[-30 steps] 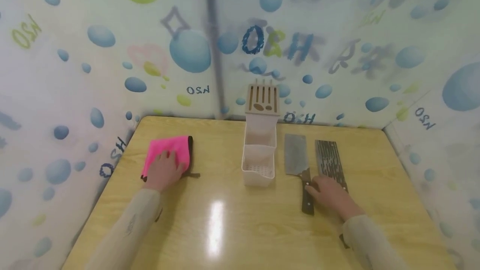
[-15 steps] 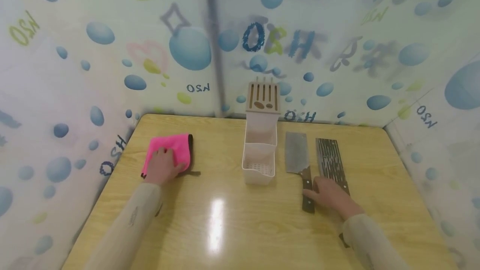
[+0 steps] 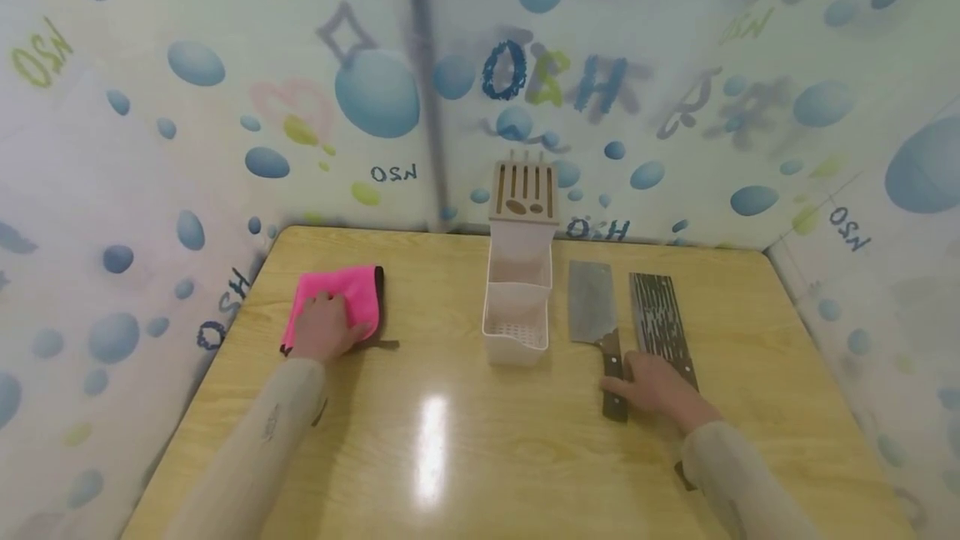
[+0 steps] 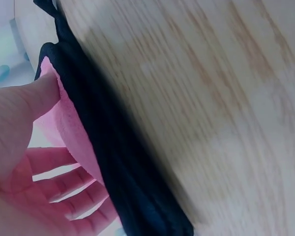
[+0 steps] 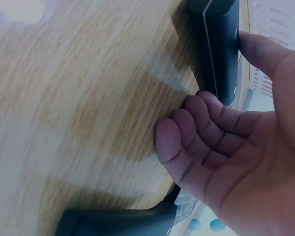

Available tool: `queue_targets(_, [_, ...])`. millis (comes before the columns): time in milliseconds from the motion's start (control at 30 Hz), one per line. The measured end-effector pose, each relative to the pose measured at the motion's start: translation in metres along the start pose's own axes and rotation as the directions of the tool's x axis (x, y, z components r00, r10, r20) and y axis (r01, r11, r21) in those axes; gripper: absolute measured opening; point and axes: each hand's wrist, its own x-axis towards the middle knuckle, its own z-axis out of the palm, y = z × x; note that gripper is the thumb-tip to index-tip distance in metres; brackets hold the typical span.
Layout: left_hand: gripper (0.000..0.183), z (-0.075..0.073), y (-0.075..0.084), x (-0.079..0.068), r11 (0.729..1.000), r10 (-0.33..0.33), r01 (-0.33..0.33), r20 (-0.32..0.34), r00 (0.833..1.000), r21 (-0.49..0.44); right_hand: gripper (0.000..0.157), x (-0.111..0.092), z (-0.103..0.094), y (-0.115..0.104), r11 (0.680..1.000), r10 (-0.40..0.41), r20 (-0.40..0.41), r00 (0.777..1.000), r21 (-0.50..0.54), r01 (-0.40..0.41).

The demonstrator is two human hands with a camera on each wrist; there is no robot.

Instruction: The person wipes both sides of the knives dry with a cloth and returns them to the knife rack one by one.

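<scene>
A folded pink cloth (image 3: 362,290) with dark edging lies at the left of the table. My left hand (image 3: 324,330) bears on it from above, fingers bent and thumb at its near edge. In the left wrist view, pink fabric (image 4: 73,128) bulges between thumb and fingertips. At the right, a plain-bladed cleaver (image 3: 592,302) lies flat, dark handle towards me. My right hand (image 3: 658,386) has its thumb across that handle (image 5: 221,49) and curled fingers on the other side, low by the wood. A second, patterned cleaver (image 3: 658,319) lies just right, its handle partly hidden by my hand.
Between cloth and cleavers stands a white plastic rack (image 3: 516,348) with open compartments and a slotted beige top (image 3: 525,207). The wooden table (image 3: 510,457) ends at a wall (image 3: 375,215) printed with blue bubbles. A dark loop (image 3: 386,345) sticks out from the cloth.
The left hand's fingers have drawn in on the cloth. My right thumb has slid left and down across the plain cleaver's handle. Cloth and cleavers lie where they were.
</scene>
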Motion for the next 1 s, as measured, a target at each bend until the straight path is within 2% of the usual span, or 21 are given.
queue_targets(200, [0.039, -0.004, 0.003, 0.002, 1.0, -0.006, 0.005, 0.016, 1.0, 0.019, 0.043, -0.002, -0.001, -0.006, 1.0, 0.004, -0.017, 1.0, 0.011, -0.004])
queue_targets(433, [0.035, -0.005, 0.005, 0.0, 0.998, -0.044, 0.046, 0.049, 0.998, -0.042, 0.037, 0.001, 0.004, -0.013, 0.996, 0.052, -0.036, 0.998, -0.064, -0.055])
queue_targets(533, [0.034, -0.005, 0.007, 0.0, 0.995, -0.07, 0.074, 0.066, 0.995, -0.061, 0.034, 0.003, 0.007, -0.013, 0.994, 0.088, -0.041, 0.995, -0.053, -0.091])
queue_targets(733, [0.031, -0.003, 0.01, 0.0, 0.995, -0.073, 0.077, 0.059, 0.996, -0.071, 0.033, 0.006, 0.009, -0.004, 0.98, 0.16, -0.027, 0.987, 0.124, -0.156])
queue_targets(900, [0.026, -0.004, 0.013, 0.002, 0.995, -0.072, 0.075, 0.049, 0.996, -0.064, 0.031, 0.007, 0.005, 0.005, 0.958, 0.134, -0.01, 0.991, 0.255, -0.127])
queue_targets(1000, [0.02, -0.003, 0.013, 0.002, 0.996, -0.072, 0.074, 0.044, 0.996, -0.053, 0.03, 0.007, 0.003, 0.006, 0.928, 0.126, 0.025, 0.992, 0.351, -0.127])
